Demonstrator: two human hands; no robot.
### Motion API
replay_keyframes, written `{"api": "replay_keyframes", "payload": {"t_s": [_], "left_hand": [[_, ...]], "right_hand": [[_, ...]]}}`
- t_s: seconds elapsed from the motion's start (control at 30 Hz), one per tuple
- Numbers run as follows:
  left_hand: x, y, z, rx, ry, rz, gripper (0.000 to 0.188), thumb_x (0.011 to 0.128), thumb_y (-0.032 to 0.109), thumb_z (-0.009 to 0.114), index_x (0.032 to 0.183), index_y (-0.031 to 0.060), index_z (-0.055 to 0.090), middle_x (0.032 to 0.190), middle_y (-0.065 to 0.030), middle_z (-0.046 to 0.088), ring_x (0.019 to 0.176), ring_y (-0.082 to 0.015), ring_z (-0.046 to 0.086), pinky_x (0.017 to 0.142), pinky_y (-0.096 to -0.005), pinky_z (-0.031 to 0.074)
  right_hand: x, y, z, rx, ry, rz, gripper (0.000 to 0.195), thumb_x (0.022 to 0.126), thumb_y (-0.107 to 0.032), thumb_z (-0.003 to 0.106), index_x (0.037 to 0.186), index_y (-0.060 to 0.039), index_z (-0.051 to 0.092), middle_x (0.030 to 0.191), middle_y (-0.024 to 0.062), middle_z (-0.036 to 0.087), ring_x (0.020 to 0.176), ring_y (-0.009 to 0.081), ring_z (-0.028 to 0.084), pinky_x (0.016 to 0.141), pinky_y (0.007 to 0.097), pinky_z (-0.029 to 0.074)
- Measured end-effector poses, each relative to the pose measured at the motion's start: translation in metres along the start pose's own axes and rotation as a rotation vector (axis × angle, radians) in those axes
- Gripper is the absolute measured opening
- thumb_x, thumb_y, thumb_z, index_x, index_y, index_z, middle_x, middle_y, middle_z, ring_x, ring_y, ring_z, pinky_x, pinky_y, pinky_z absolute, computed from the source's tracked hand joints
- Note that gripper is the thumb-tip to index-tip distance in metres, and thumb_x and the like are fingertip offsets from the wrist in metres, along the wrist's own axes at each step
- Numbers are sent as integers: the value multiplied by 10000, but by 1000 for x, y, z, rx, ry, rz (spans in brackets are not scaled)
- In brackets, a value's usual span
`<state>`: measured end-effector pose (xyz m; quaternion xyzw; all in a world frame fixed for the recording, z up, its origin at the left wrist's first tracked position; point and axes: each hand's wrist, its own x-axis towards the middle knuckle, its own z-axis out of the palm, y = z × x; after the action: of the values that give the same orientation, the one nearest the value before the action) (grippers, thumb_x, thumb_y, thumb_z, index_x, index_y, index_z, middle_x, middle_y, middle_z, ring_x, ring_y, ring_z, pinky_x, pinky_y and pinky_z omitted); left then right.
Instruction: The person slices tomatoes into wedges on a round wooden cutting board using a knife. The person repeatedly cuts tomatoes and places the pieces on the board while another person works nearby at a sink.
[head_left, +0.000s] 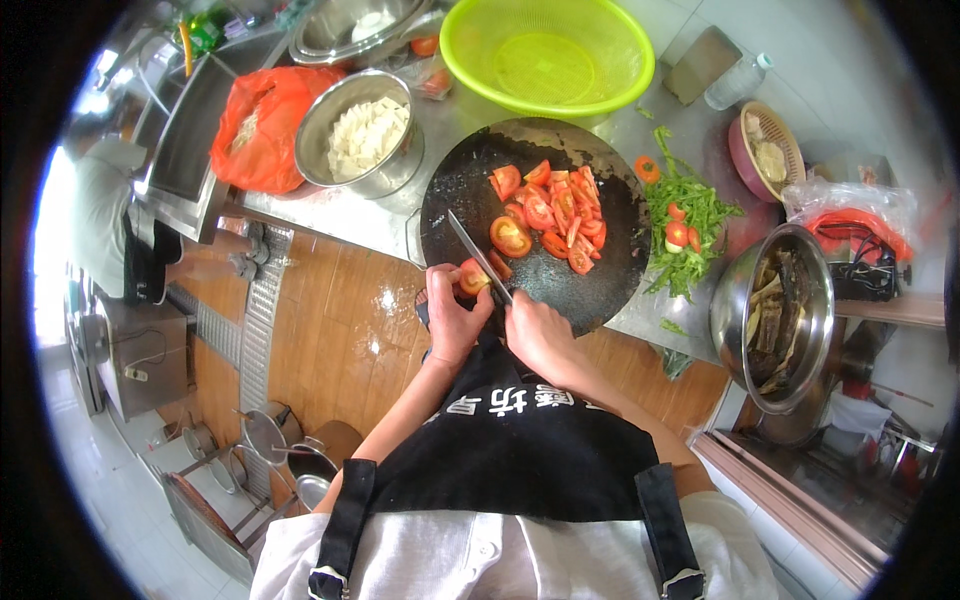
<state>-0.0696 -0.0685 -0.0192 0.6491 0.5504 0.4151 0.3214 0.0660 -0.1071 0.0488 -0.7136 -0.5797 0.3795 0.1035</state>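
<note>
My left hand (456, 319) pinches a tomato piece (473, 277) at the near left edge of the round dark chopping board (525, 300). Gripped by its handle in my right hand (541, 331), a kitchen knife (472, 246) has its blade against the right side of that piece, its tip pointing away to the left. A thin tomato slice (500, 265) lies just right of the blade. Beyond the knife rests a tomato half (511, 236), cut face up. A pile of tomato wedges (559, 206) covers the middle and far right of the board.
Left of the board stand a steel pot of white pieces (369, 139) and a red plastic bag (262, 127). A green basket (547, 67) is behind it. Leafy greens (686, 217) and a steel bowl (772, 319) are to the right. Another person (112, 217) stands far left.
</note>
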Motion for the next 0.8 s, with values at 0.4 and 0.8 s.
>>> {"api": "replay_keyframes", "payload": {"t_s": [0.4, 0.8], "left_hand": [[6, 11, 9, -5, 46, -15, 326, 693, 8, 675, 949, -21, 475, 1014, -134, 495, 839, -217, 580, 686, -273, 527], [4, 10, 4, 26, 67, -40, 314, 636, 21, 682, 856, 15, 458, 834, -110, 442, 661, -227, 468, 559, -315, 420]], "right_hand": [[5, 4, -29, -7, 94, 38, 259, 884, -261, 487, 898, -5, 527, 764, 262, 612, 763, 440, 600, 688, 529, 467], [-32, 3, -35, 27, -2, -3, 260, 892, -238, 488, 884, 21, 515, 713, 289, 589, 712, 466, 581, 654, 535, 461]]}}
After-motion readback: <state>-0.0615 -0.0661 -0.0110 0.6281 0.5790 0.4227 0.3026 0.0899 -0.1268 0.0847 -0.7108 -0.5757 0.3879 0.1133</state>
